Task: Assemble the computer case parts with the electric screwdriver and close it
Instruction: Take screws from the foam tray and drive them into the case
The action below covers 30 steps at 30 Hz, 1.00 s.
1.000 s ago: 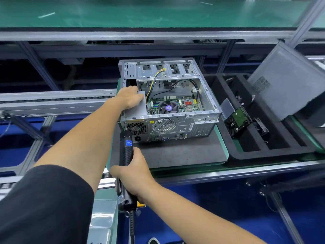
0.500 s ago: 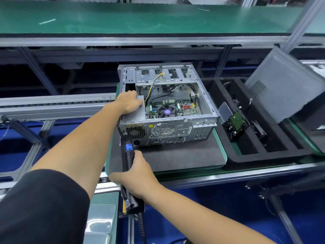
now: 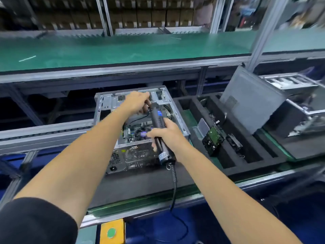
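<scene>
Electric screwdriver (image 3: pixel 159 124) aimed into the open computer case (image 3: pixel 140 124).
Right hand (image 3: pixel 167 136) wraps the stiff barrel mid-length; left hand (image 3: pixel 136 102) fingers curl, contents unclear.

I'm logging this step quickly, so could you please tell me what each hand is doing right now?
Left hand: fingers curled inside the computer case; whether it holds anything cannot be told.
Right hand: grips the electric screwdriver.
</scene>
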Tool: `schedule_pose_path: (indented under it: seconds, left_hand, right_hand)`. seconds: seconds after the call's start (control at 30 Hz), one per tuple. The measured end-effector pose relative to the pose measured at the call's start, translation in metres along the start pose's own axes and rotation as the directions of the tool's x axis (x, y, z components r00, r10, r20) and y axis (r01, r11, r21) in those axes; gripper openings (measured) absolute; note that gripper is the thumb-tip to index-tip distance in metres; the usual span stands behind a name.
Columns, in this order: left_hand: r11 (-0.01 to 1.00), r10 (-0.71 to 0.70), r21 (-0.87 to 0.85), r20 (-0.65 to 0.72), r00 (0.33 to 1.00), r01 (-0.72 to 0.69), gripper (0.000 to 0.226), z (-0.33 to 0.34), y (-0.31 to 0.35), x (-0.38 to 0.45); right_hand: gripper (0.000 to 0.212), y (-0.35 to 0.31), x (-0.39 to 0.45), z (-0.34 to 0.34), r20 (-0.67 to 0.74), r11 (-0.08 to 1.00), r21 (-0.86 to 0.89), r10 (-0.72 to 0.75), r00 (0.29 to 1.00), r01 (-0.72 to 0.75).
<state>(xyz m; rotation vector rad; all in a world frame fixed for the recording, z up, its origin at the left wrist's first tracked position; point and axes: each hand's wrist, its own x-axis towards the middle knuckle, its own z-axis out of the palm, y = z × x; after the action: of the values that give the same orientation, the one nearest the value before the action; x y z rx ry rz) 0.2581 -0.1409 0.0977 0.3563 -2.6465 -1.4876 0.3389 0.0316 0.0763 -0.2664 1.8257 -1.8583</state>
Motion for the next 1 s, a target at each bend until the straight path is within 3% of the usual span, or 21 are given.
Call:
schedule_pose_path:
  seconds: [0.17, 0.33, 0.43, 0.57, 0.67, 0.77, 0.9, 1.0]
  left_hand:
    - [0.996, 0.09, 0.027, 0.002, 0.996, -0.09, 0.042, 0.097, 0.056, 0.04]
    - [0.998, 0.0, 0.068, -0.01, 1.0, 0.001, 0.036, 0.194, 0.089, 0.099]
    - [0.975, -0.029, 0.22, 0.054, 0.998, 0.016, 0.037, 0.248, 0.088, 0.119]
    - [0.873, -0.142, 0.484, 0.146, 0.979, 0.054, 0.023, 0.299, 0.049, 0.12]
    - [0.65, -0.223, 0.751, 0.339, 0.914, -0.12, 0.016, 0.333, 0.013, 0.104]
    - [0.446, -0.235, 0.856, 0.394, 0.889, -0.261, 0.027, 0.359, -0.011, 0.095]
    - [0.355, -0.203, 0.869, 0.432, 0.879, -0.345, 0.031, 0.381, -0.026, 0.098]
    - [0.436, -0.271, 0.85, 0.435, 0.859, -0.294, 0.029, 0.391, -0.03, 0.101]
  right_hand:
    - [0.039, -0.009, 0.033, -0.103, -0.016, 0.998, -0.048, -0.035, 0.999, 0.035]
    - [0.051, 0.002, 0.06, -0.214, 0.003, 0.998, -0.023, 0.052, 0.999, -0.052]
    - [0.056, 0.018, 0.075, -0.268, -0.011, 0.991, -0.001, 0.137, 0.99, -0.137]
    - [0.049, 0.038, 0.09, -0.313, -0.058, 0.977, -0.03, 0.207, 0.977, -0.209]
    - [0.048, 0.049, 0.097, -0.333, -0.036, 0.972, -0.028, 0.233, 0.972, -0.235]
    - [0.05, 0.055, 0.101, -0.343, -0.009, 0.971, -0.041, 0.233, 0.972, -0.234]
    - [0.046, 0.059, 0.107, -0.351, 0.026, 0.97, -0.049, 0.241, 0.97, -0.24]
    - [0.05, 0.062, 0.11, -0.356, 0.042, 0.967, -0.057, 0.25, 0.967, -0.248]
